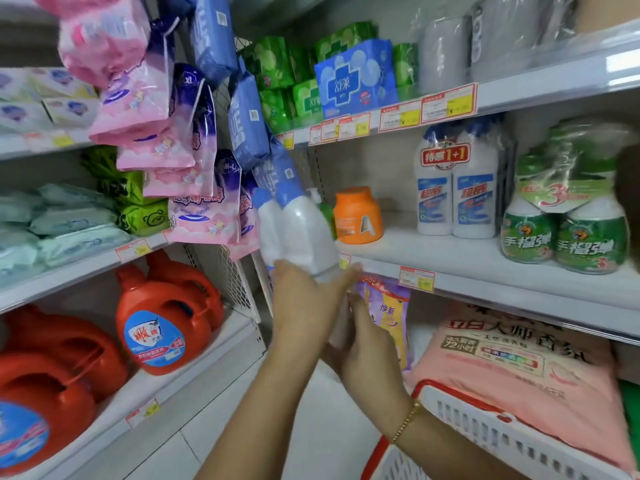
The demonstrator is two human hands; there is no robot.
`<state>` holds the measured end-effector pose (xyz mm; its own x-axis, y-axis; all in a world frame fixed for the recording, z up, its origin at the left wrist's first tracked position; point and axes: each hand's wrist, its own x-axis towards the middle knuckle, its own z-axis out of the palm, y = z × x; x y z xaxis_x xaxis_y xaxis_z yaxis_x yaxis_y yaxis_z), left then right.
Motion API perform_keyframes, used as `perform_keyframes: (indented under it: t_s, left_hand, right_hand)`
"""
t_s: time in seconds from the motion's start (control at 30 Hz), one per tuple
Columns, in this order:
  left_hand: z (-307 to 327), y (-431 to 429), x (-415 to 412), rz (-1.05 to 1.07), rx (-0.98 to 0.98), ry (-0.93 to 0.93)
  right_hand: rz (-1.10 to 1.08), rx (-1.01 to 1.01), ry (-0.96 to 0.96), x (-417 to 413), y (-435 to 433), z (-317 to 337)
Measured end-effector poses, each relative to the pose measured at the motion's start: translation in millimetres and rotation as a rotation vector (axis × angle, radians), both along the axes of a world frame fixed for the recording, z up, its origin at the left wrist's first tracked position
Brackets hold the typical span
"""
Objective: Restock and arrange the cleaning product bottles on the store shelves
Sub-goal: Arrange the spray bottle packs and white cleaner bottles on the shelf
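A twin pack of white bottles with blue caps (298, 233) is in the air in front of the middle shelf (460, 268), tilted with its caps up and to the left. My left hand (304, 306) grips the pack's base from below, thumb on the right side. My right hand (367, 351) sits just under the left, fingers curled toward something white between the two hands; I cannot tell what it holds. A matching twin pack with a red 1+1 label (457, 188) stands upright on that shelf.
On the same shelf stand an orange jar (358, 216) and a wrapped green bottle pack (568, 216). A white and red basket (485, 420) holding a pink bag is at lower right. Orange detergent jugs (162, 320) fill the lower left shelf. Pink and purple packs (180, 161) hang at left.
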<state>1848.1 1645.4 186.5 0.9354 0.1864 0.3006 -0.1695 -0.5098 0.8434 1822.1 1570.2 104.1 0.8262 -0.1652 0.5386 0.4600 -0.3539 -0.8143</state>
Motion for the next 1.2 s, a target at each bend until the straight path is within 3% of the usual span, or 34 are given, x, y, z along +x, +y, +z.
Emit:
perform_keyframes:
  t_s: [0.1,0.23,0.3,0.4,0.47,0.67,0.73,0.83,0.9,1.07,1.2]
  left_hand:
    - [0.0,29.0,14.6,0.108,-0.138,0.005]
    - [-9.8,49.7,32.7,0.128,-0.466,0.142]
    - [-19.1,56.0,45.1,0.119,-0.535,0.217]
    - [-38.0,69.1,66.2,0.108,-0.498,0.283]
    - [-53.9,79.9,80.4,0.106,-0.461,0.301]
    - [-130.2,111.4,108.9,-0.082,-0.193,0.317]
    - [-158.9,120.1,114.9,-0.151,-0.114,0.392]
    - [-201.3,130.9,126.4,-0.197,-0.062,0.498]
    - [-226.4,134.4,131.7,-0.235,-0.043,0.539]
    - [-265.8,134.8,137.4,-0.295,-0.098,0.538]
    - [-290.1,143.1,131.8,-0.306,-0.212,0.527]
  right_hand:
    - [-0.117,-0.277,-0.099,16.2,9.4,-10.1]
    - [-0.268,-0.596,-0.153,27.5,13.5,-20.6]
    - [-0.175,-0.663,-0.111,29.8,15.2,-26.3]
    - [0.176,-0.579,0.106,39.9,12.5,-42.4]
    - [0.287,-0.528,0.206,54.2,6.9,-57.5]
    - [0.241,-0.352,0.373,93.6,-19.0,-98.9]
    - [0.135,-0.483,0.418,103.2,-30.0,-116.3]
    - [-0.127,-0.972,0.489,109.6,-48.2,-135.9]
    - [-0.169,-1.139,0.549,105.9,-59.6,-143.8]
    - [-0.109,-1.259,0.655,89.8,-77.5,-156.3]
    - [-0.105,-1.293,0.634,82.1,-81.2,-164.0]
